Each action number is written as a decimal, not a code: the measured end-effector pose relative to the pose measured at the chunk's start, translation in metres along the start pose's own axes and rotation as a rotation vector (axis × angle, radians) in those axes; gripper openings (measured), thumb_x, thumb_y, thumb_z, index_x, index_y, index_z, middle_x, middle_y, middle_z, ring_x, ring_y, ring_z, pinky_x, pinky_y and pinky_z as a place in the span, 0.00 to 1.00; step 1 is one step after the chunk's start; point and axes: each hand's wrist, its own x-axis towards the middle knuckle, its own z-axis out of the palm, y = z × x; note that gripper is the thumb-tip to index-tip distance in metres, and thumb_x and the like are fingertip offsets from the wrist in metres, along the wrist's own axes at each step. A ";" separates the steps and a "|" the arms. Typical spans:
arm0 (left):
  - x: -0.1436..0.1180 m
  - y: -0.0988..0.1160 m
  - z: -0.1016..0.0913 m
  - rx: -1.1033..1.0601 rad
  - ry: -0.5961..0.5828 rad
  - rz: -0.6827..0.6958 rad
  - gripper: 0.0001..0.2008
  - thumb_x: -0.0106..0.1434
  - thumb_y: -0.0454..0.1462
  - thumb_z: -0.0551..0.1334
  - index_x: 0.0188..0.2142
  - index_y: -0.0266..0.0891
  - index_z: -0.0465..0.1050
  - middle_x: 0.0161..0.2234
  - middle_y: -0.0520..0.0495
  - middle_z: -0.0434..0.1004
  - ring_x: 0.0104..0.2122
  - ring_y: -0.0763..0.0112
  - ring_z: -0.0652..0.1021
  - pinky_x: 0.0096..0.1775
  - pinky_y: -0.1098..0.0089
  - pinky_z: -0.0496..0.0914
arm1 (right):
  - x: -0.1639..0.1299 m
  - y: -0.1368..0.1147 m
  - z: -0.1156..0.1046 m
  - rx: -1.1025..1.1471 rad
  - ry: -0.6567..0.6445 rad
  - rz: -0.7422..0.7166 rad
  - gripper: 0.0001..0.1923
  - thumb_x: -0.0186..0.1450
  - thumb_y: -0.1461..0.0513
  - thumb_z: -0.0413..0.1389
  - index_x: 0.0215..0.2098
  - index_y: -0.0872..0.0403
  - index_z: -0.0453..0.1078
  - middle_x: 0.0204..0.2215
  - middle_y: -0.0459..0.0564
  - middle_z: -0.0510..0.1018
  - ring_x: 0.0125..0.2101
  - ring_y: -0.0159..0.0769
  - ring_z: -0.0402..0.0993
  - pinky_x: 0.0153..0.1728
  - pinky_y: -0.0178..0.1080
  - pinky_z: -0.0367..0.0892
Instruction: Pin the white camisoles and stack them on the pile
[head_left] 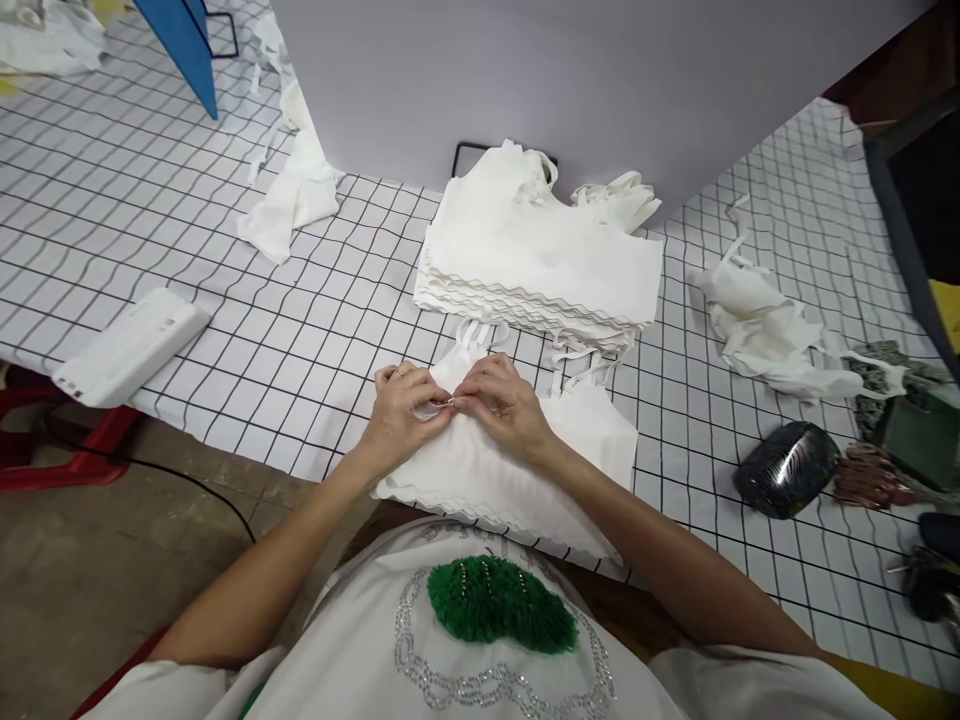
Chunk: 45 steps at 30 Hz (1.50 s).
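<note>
my left hand (pixel 397 410) and right hand (pixel 504 400) pinch a small metal pin (pixel 451 402) at the white cloth piece (pixel 510 460). i judge it could slip and prick a fingertip, as the grip is tiny.

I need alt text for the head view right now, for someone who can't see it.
Left hand and right hand pinch the top edge of a white scallop-edged fabric piece at the near edge of a grid-patterned table. Just behind sits a stack of similar white pieces; loose white scraps lie to the right.
</note>
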 end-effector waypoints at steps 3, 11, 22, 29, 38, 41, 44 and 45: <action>0.000 0.000 0.000 -0.002 0.002 -0.005 0.04 0.63 0.36 0.65 0.30 0.42 0.77 0.29 0.52 0.76 0.37 0.65 0.74 0.47 0.58 0.58 | 0.000 -0.001 0.000 0.008 0.009 0.011 0.05 0.68 0.61 0.60 0.32 0.50 0.76 0.30 0.49 0.77 0.40 0.42 0.69 0.43 0.48 0.67; 0.000 0.001 0.000 -0.003 -0.013 -0.026 0.04 0.63 0.35 0.65 0.30 0.42 0.77 0.29 0.52 0.76 0.37 0.65 0.74 0.48 0.59 0.58 | 0.001 0.001 0.001 0.013 0.024 -0.039 0.07 0.68 0.59 0.60 0.33 0.51 0.76 0.29 0.49 0.77 0.38 0.41 0.68 0.42 0.47 0.66; -0.001 -0.001 0.000 0.000 -0.002 -0.016 0.04 0.63 0.36 0.67 0.30 0.43 0.78 0.28 0.52 0.76 0.37 0.64 0.74 0.48 0.59 0.59 | 0.002 0.000 -0.005 -0.124 -0.071 -0.061 0.08 0.70 0.63 0.56 0.32 0.51 0.74 0.29 0.50 0.75 0.38 0.42 0.66 0.40 0.47 0.65; -0.001 0.000 -0.002 -0.038 0.001 -0.036 0.06 0.61 0.39 0.70 0.27 0.44 0.79 0.26 0.53 0.75 0.36 0.65 0.73 0.48 0.58 0.60 | 0.010 -0.004 -0.016 -0.217 -0.297 -0.202 0.14 0.71 0.67 0.49 0.31 0.54 0.71 0.28 0.51 0.71 0.37 0.41 0.62 0.42 0.47 0.63; 0.006 -0.001 -0.010 -0.038 -0.129 -0.087 0.04 0.61 0.39 0.70 0.30 0.44 0.79 0.31 0.52 0.79 0.39 0.63 0.75 0.48 0.57 0.59 | 0.073 -0.002 -0.074 -0.287 -0.502 -0.026 0.17 0.64 0.47 0.62 0.28 0.50 0.76 0.25 0.46 0.67 0.32 0.38 0.63 0.49 0.55 0.61; 0.007 -0.003 -0.011 0.005 -0.139 -0.074 0.05 0.61 0.39 0.69 0.30 0.43 0.78 0.32 0.52 0.80 0.38 0.63 0.75 0.48 0.56 0.59 | 0.102 -0.004 -0.088 -0.305 -0.429 -0.065 0.26 0.71 0.45 0.51 0.23 0.50 0.72 0.20 0.46 0.63 0.34 0.40 0.63 0.54 0.61 0.57; 0.008 -0.004 -0.010 0.058 -0.125 -0.055 0.06 0.61 0.40 0.69 0.30 0.43 0.76 0.31 0.52 0.80 0.36 0.63 0.75 0.46 0.57 0.61 | 0.121 -0.002 -0.090 -0.355 -0.372 -0.097 0.27 0.74 0.48 0.48 0.21 0.51 0.68 0.19 0.46 0.63 0.37 0.41 0.62 0.58 0.67 0.51; 0.008 -0.005 -0.010 0.073 -0.119 -0.051 0.07 0.61 0.41 0.69 0.30 0.42 0.75 0.30 0.52 0.79 0.36 0.63 0.75 0.45 0.58 0.62 | 0.125 -0.001 -0.088 -0.379 -0.359 -0.100 0.26 0.74 0.50 0.49 0.21 0.52 0.67 0.19 0.46 0.64 0.37 0.41 0.61 0.58 0.68 0.50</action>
